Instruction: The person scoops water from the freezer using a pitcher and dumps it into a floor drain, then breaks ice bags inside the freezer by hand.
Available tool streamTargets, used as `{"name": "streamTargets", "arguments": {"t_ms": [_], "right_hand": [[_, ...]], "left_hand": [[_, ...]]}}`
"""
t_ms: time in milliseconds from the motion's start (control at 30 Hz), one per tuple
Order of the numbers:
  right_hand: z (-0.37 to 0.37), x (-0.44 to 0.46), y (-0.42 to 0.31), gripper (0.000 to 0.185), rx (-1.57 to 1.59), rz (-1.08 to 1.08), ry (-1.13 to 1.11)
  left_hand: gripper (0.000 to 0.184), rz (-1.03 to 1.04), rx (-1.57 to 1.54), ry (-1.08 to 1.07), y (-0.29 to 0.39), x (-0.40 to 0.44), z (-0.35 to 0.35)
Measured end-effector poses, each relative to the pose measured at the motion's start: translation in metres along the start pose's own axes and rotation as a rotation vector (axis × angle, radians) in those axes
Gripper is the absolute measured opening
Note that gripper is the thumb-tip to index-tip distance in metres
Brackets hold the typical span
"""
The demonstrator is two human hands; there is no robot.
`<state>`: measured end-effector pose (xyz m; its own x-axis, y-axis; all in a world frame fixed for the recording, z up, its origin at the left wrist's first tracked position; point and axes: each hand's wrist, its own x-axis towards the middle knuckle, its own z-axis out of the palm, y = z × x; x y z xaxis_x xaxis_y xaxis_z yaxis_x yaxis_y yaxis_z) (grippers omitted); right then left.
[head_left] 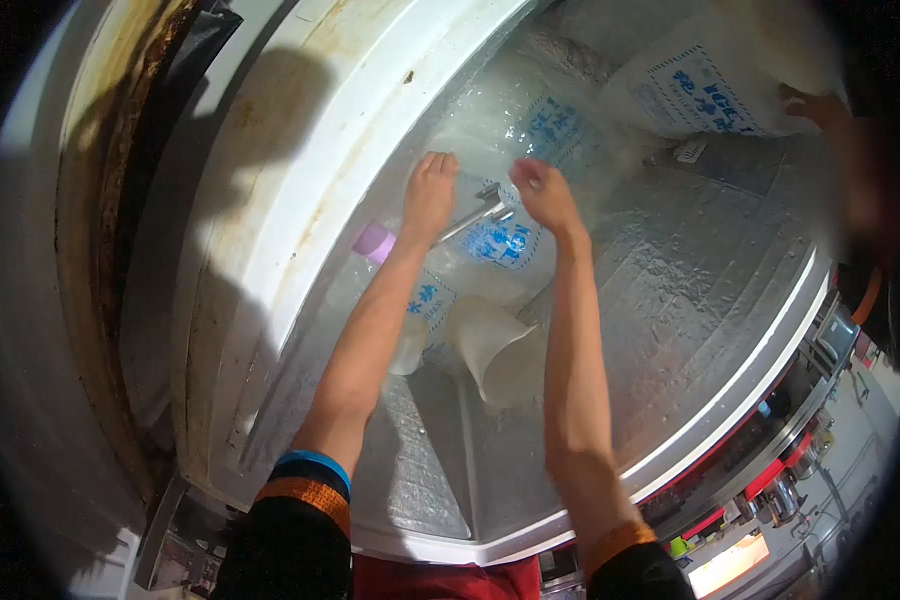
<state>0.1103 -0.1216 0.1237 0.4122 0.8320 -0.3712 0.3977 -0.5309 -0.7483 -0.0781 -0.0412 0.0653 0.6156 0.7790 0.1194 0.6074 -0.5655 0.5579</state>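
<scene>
Inside a white-rimmed chest, a clear plastic ice bag (500, 243) with blue lettering lies below my hands. My left hand (432, 195) is closed at its upper left edge, knuckles up. At its upper right, my right hand (547, 198) is also closed, thumb against the fingers; the thin film in both is hard to make out. A metal hammer-like tool (492, 198) rests on the bag between my hands, its shaft passing behind my left wrist. The purple piece (374, 242) beside my left forearm looks like its handle. Nearer me lies a translucent plastic scoop or jug (505, 358).
Another ice bag (560, 128) lies beyond my hands. At the upper right, another person's hand (815, 104) touches a large ice bag (700, 90). The chest's white rim (355, 155) curves along the left; its wet metal inner surface (685, 290) spreads to the right.
</scene>
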Motion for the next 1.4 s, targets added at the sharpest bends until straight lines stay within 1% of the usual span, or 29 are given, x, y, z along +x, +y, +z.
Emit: {"name": "streamTargets", "arguments": {"t_ms": [67,100,167,200,267,300,367,400,467,567,633,700,767,800,867,900,967,1033,1100,1167,1200,1267,1300,1333,1400], "right_hand": [[0.032,0.041,0.024,0.036,-0.165,-0.090,-0.004],[0.042,0.055,0.035,0.036,-0.160,-0.092,0.001],[0.058,0.073,0.052,0.032,-0.179,-0.089,-0.091],[0.058,0.078,0.050,0.032,-0.174,-0.085,-0.092],[0.057,0.085,0.047,0.028,-0.343,-0.099,-0.265],[0.061,0.089,0.055,0.028,-0.337,-0.095,-0.265],[0.069,0.096,0.074,0.026,-0.192,-0.137,-0.151],[0.068,0.098,0.073,0.026,-0.190,-0.137,-0.147],[0.065,0.103,0.070,0.025,-0.192,-0.081,-0.220],[0.058,0.108,0.062,0.027,-0.249,-0.122,-0.249],[0.059,0.108,0.060,0.028,-0.301,-0.111,-0.249],[0.061,0.104,0.057,0.029,-0.348,-0.103,-0.245],[0.063,0.092,0.055,0.033,-0.113,-0.194,-0.126],[0.068,0.097,0.058,0.033,-0.115,-0.200,-0.127],[0.085,0.103,0.070,0.035,0.059,-0.314,-0.087],[0.089,0.106,0.066,0.035,0.060,-0.310,-0.083],[0.099,0.106,0.053,0.034,-0.102,-0.404,-0.120],[0.106,0.108,0.045,0.034,-0.135,-0.400,-0.121],[0.111,0.108,0.045,0.035,-0.178,-0.387,-0.122],[0.121,0.122,0.050,0.039,-0.183,-0.230,-0.124],[0.124,0.125,0.048,0.039,-0.176,-0.227,-0.124],[0.127,0.128,0.039,0.045,-0.315,-0.234,-0.159],[0.124,0.127,0.032,0.045,-0.311,-0.245,-0.162],[0.122,0.119,0.031,0.045,-0.273,-0.213,-0.136],[0.118,0.115,0.026,0.046,-0.238,-0.189,-0.110]], "left_hand": [[0.017,-0.001,-0.008,-0.013,-0.001,0.001,-0.002],[0.018,-0.010,-0.004,-0.032,-0.002,0.001,-0.001],[0.019,-0.021,0.005,-0.058,-0.002,0.000,-0.001],[0.019,-0.033,-0.012,-0.062,-0.002,0.000,-0.001],[0.018,-0.044,-0.027,-0.076,0.000,0.001,-0.003],[0.018,-0.034,-0.028,-0.049,-0.001,0.001,-0.002],[0.018,-0.019,-0.030,-0.022,0.000,0.003,-0.003],[0.014,-0.022,-0.038,-0.032,0.000,0.002,-0.003],[0.011,-0.024,-0.046,-0.043,0.001,0.003,-0.004],[0.012,-0.028,-0.046,-0.044,0.002,0.003,-0.002],[0.016,-0.029,-0.061,-0.007,0.003,0.003,-0.001],[0.018,-0.021,-0.053,-0.014,0.003,0.005,-0.001],[0.020,-0.016,-0.047,-0.019,0.002,0.005,-0.001],[0.021,-0.037,-0.048,-0.035,0.002,0.006,-0.002],[0.024,-0.054,-0.049,-0.061,0.003,0.007,-0.002],[0.022,-0.065,-0.066,-0.038,0.005,0.009,-0.002],[0.021,-0.084,-0.082,-0.025,0.007,0.003,0.002],[0.024,-0.059,-0.094,0.037,0.001,0.005,0.005],[0.024,-0.068,-0.080,0.029,0.001,0.003,0.006],[0.024,-0.069,-0.066,0.018,0.004,0.005,0.007],[0.024,-0.078,-0.054,0.023,0.005,0.006,0.006],[0.025,-0.097,-0.032,0.022,0.004,0.002,0.006],[0.027,-0.093,-0.055,0.036,0.002,0.004,0.007],[0.030,-0.096,-0.082,0.047,0.003,0.002,0.007],[0.027,-0.110,-0.047,0.035,0.005,0.001,0.008]]}}
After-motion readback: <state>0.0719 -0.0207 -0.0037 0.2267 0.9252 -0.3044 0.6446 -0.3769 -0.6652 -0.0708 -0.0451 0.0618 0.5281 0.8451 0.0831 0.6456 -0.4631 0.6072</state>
